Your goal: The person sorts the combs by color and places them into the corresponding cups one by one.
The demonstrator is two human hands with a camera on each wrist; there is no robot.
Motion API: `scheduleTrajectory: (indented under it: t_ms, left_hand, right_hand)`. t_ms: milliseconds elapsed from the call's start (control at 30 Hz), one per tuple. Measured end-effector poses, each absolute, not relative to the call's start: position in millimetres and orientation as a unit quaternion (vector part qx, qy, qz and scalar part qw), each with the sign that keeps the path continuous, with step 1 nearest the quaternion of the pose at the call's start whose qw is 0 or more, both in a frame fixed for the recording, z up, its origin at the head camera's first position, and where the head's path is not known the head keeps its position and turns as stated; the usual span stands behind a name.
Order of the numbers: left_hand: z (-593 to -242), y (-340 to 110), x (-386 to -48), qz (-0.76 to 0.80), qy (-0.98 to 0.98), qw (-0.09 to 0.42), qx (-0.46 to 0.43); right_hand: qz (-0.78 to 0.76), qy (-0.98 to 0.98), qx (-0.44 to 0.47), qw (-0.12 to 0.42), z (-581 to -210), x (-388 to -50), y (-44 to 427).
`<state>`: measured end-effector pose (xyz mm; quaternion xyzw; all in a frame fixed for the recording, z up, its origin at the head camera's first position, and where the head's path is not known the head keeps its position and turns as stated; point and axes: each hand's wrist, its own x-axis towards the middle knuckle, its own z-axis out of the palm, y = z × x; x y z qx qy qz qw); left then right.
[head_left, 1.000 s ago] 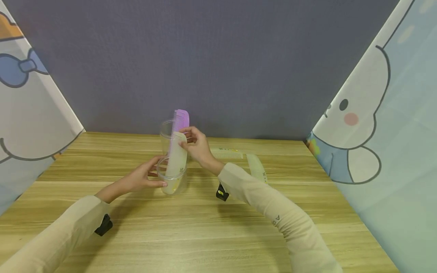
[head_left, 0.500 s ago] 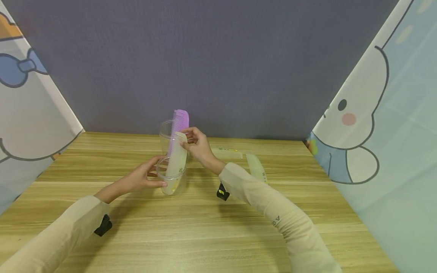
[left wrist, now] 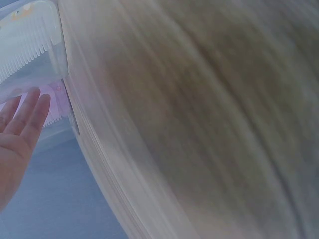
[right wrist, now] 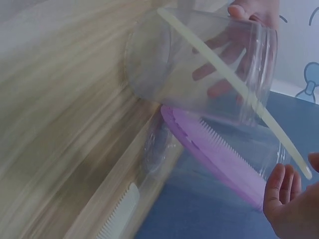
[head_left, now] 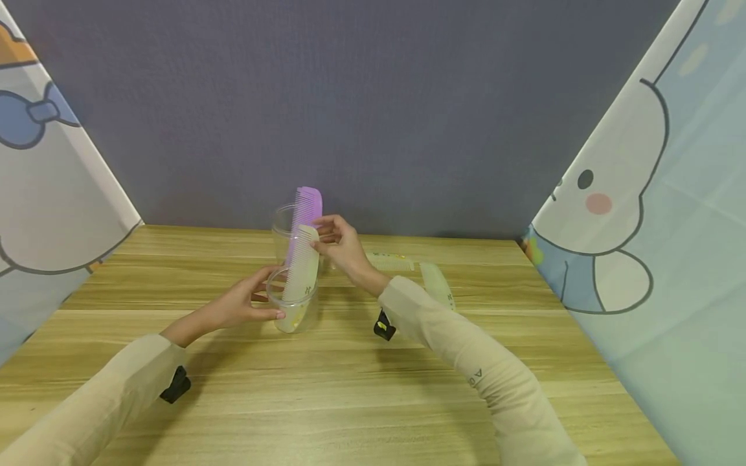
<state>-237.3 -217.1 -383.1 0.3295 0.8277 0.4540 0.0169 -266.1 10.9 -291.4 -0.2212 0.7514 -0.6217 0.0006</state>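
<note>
A clear cup (head_left: 313,316) stands on the table with a pale comb (head_left: 304,265) leaning upright in it. My left hand (head_left: 233,307) holds this cup from the left, thumb in front and fingers behind; through its wall the fingers (right wrist: 232,52) look fairly straight. Beside the comb's upper end is my right hand (head_left: 345,251). In the right wrist view that end lies between thumb and fingers, with a visible gap to the fingers (right wrist: 284,184). Behind stands a second clear cup (head_left: 281,224) with a purple comb (head_left: 309,204) tilted in it.
Two more pale combs lie right of the cups: one comb (head_left: 392,261) flat near the back, another comb (head_left: 435,285) angled beside the right sleeve (head_left: 443,330). A dark back wall (head_left: 408,129) and printed side panels (head_left: 618,272) bound the wooden table (head_left: 326,401).
My right hand has loosened from the pale comb and shifted slightly right, its thumb now at the comb's edge. The left hand, both cups and the combs have stayed put.
</note>
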Motion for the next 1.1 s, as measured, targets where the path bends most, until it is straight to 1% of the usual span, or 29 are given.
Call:
scheduleTrajectory:
  t_ms: [100, 300, 500, 667, 833, 967, 1100]
  left_hand:
    - [-382.2, -217.0, -237.2, 0.456, 0.827, 0.018, 0.329]
    - [-380.6, -218.2, -235.8, 0.457, 0.826, 0.022, 0.328]
    - [-381.5, -218.3, -235.5, 0.453, 0.829, 0.014, 0.327]
    - [-381.9, -219.2, -235.4, 0.457, 0.827, 0.016, 0.329]
    - [-380.9, -219.9, -234.6, 0.457, 0.828, 0.022, 0.324]
    - [-380.6, -219.3, -234.3, 0.458, 0.830, 0.024, 0.319]
    - [-381.2, -218.7, -234.9, 0.459, 0.829, 0.024, 0.319]
  right_hand:
    - [-0.626, 0.749, -0.216, 0.004, -283.8, -261.4, 16.0]
    - [-0.639, 0.740, -0.207, 0.014, -294.0, -278.1, 23.8]
    - [-0.627, 0.750, -0.210, -0.004, -303.5, -288.3, 31.7]
    - [-0.611, 0.763, -0.213, -0.007, -310.1, -291.5, 39.8]
    - [-0.600, 0.772, -0.210, 0.002, -318.2, -295.8, 47.6]
    - [-0.589, 0.781, -0.207, 0.023, -320.2, -297.2, 55.4]
    - [-0.560, 0.801, -0.210, 0.018, -329.7, -301.3, 62.9]
